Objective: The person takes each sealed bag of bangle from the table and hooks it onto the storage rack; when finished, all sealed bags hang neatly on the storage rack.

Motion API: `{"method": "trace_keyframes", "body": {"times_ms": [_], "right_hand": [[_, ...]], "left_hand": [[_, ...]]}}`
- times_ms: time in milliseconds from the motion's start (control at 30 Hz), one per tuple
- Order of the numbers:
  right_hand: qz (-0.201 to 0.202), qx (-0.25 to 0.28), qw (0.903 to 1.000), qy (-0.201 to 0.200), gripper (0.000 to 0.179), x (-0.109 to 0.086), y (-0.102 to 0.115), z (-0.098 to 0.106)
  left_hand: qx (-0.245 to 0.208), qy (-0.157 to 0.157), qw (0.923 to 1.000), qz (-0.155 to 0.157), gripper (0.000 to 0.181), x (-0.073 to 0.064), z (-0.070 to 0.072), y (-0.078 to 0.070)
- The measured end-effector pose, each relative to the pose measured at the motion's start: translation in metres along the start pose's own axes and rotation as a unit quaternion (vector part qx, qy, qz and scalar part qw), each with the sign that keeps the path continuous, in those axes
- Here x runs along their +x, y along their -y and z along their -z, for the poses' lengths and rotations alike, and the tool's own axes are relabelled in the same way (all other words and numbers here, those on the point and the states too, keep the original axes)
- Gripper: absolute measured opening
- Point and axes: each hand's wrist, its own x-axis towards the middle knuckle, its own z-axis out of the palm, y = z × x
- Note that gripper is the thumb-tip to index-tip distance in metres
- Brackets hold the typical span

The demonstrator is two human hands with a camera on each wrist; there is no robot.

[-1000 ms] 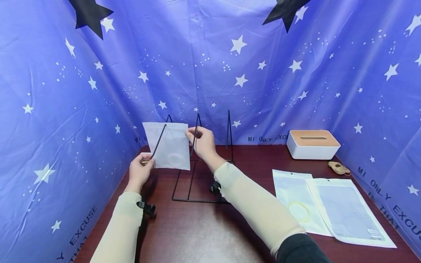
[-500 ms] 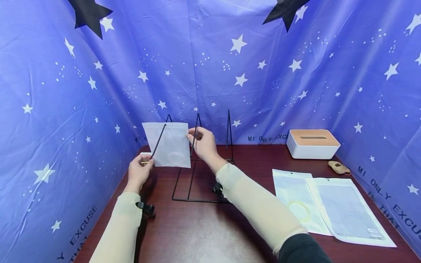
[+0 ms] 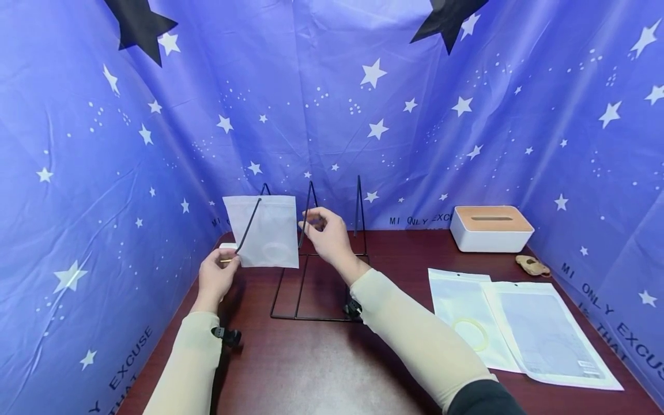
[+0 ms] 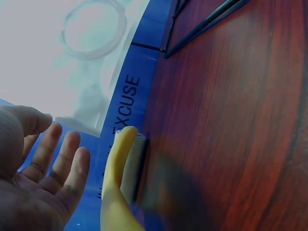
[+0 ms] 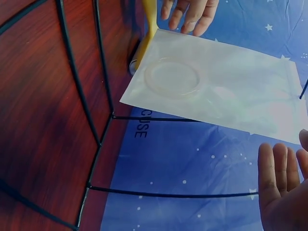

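Observation:
A white zip bag [image 3: 264, 233] with a pale ring inside hangs on the leftmost hook of a black wire display rack [image 3: 311, 318]. Beside the bag's lower left edge is my left hand [image 3: 217, 274], fingers loosely extended and fingertips close to the film; whether they touch it is unclear. My right hand [image 3: 330, 236] stands at the middle hook, just right of the bag, with fingers bent and holding nothing. In the right wrist view its fingers [image 5: 279, 166] look straight and apart from the bag.
Two larger white bags [image 3: 550, 331] lie on the right of the table, one showing a yellow ring. Behind them stand a white tissue box [image 3: 493, 227] and a small tan object [image 3: 533, 265]. A yellow curved thing [image 4: 115, 173] is near my left hand.
My right hand has let go of the bag's right edge and drawn slightly to the right. The left hand has shifted only a little, and the bag still hangs.

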Motion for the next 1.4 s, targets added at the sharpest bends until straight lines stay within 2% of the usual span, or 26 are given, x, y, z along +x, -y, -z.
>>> {"method": "trace_keyframes", "body": {"times_ms": [333,700,800,1000,1200,1400], "right_hand": [[0.033,0.021,0.9988,0.029,0.020,-0.021,-0.010,0.028],[0.058,-0.022,0.9979,0.015,0.017,-0.040,-0.016,0.067],[0.063,-0.012,0.9978,0.013,0.017,-0.045,-0.017,0.079],[0.054,-0.005,0.9985,0.010,0.017,-0.057,-0.016,0.107],[0.056,-0.010,0.9984,0.006,0.020,-0.069,-0.017,0.138],[0.057,-0.042,0.9974,-0.017,0.021,-0.078,-0.018,0.171]], "left_hand": [[0.005,-0.010,0.9995,-0.029,0.017,-0.013,0.002,0.000],[0.017,0.012,0.9979,-0.062,0.016,-0.035,0.000,-0.005],[0.026,0.022,0.9970,-0.069,0.016,-0.042,-0.003,-0.007],[0.029,0.077,0.9938,-0.075,0.021,-0.053,-0.007,-0.006],[0.030,0.155,0.9834,-0.089,0.030,-0.060,-0.010,0.001],[0.043,0.196,0.9757,-0.089,0.035,-0.065,-0.014,0.005]]}}
